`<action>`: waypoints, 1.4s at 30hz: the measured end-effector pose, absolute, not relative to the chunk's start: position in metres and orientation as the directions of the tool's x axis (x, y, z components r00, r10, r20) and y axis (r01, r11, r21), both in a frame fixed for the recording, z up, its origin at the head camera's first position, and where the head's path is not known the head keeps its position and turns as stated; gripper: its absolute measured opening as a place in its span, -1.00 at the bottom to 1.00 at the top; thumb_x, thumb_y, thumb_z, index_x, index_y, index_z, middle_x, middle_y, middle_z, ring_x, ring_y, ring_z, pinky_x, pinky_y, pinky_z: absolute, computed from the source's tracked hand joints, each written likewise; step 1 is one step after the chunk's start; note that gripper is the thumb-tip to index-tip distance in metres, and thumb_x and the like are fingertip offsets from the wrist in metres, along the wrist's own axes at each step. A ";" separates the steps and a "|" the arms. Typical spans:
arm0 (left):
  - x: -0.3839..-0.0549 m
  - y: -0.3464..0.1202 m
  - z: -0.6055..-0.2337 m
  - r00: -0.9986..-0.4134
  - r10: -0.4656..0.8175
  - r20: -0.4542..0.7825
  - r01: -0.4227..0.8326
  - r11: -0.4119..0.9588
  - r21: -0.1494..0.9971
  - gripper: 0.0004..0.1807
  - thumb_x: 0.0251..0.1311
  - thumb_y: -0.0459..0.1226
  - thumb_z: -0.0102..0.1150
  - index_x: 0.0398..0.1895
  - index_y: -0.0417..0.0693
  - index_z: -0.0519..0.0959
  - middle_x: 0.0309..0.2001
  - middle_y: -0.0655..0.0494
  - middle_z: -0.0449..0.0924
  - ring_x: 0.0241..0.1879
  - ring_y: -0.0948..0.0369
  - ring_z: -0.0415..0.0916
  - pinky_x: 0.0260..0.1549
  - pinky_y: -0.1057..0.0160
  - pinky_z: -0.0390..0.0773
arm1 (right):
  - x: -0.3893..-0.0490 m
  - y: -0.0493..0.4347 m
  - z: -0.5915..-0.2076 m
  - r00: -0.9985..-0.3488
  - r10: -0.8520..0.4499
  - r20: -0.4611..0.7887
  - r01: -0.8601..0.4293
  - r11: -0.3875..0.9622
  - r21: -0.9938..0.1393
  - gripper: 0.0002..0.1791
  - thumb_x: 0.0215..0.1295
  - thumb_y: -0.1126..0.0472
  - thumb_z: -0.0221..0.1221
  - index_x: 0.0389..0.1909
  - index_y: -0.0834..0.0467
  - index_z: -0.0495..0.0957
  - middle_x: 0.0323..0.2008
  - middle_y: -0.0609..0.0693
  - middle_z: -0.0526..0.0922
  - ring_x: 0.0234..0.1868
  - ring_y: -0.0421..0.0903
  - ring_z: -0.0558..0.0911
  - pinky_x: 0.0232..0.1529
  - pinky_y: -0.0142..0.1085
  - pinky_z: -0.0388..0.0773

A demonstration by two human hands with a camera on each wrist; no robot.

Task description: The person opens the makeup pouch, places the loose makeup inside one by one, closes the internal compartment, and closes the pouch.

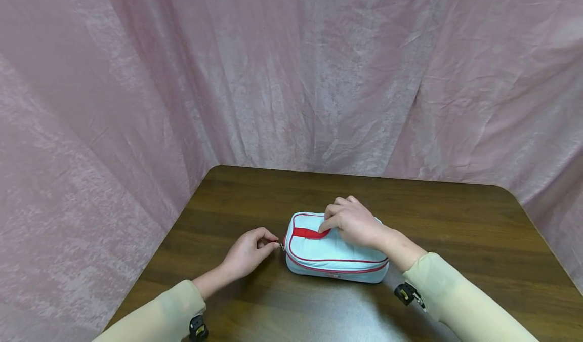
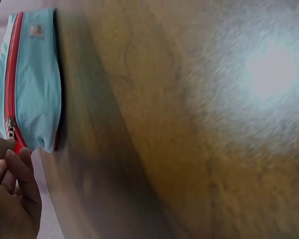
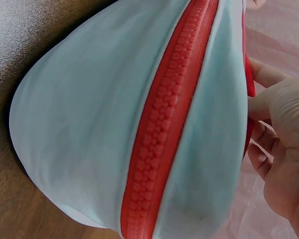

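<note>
A pale blue pouch (image 1: 337,256) with red piping lies on the wooden table. My left hand (image 1: 248,253) is at its left end, pinching the red zipper pull (image 2: 18,145) between thumb and fingertips. The metal slider (image 2: 10,123) sits near that end of the red zipper. Over the pouch's top, my right hand (image 1: 354,224) holds the red handle strap (image 1: 306,233), its fingers partly hidden behind the pouch in the right wrist view. Along the pouch's side in that view, the zipper teeth (image 3: 162,104) are meshed together.
The brown table (image 1: 246,190) has rounded far corners. Pink velvety curtain (image 1: 291,79) hangs behind it and along the left side. Glare from a light shows on the tabletop near the front.
</note>
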State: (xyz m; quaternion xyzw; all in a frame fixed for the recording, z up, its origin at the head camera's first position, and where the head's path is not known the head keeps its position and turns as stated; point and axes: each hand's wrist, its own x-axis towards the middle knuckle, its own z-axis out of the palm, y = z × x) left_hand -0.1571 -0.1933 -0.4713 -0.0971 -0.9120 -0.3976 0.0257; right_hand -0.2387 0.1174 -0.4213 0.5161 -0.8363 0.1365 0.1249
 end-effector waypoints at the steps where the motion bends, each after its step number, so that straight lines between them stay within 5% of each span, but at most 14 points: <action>1: -0.158 -0.194 -0.471 -0.980 0.155 0.126 0.198 0.667 0.718 -0.88 0.25 -0.28 0.43 -0.23 0.16 0.71 -0.40 0.35 0.58 -0.52 0.28 0.41 -0.55 0.31 0.43 | -0.239 0.117 -0.421 -0.435 -0.830 0.349 -0.898 0.428 -0.100 -0.52 0.16 0.52 0.27 -0.23 -0.18 0.81 -0.28 -0.24 0.60 -0.16 -0.13 0.50 -0.12 -0.18 0.35; 42: -0.213 -0.194 -0.465 -0.949 0.259 0.178 0.313 0.735 0.601 -0.89 0.35 -0.23 0.35 -0.11 0.07 0.71 -0.21 0.33 0.63 -0.24 0.30 0.52 -0.20 0.21 0.58 | -0.244 0.121 -0.420 -0.447 -0.846 0.292 -0.894 0.420 -0.155 -0.50 0.18 0.55 0.23 -0.19 -0.14 0.82 -0.24 -0.23 0.61 -0.12 -0.12 0.51 -0.10 -0.16 0.36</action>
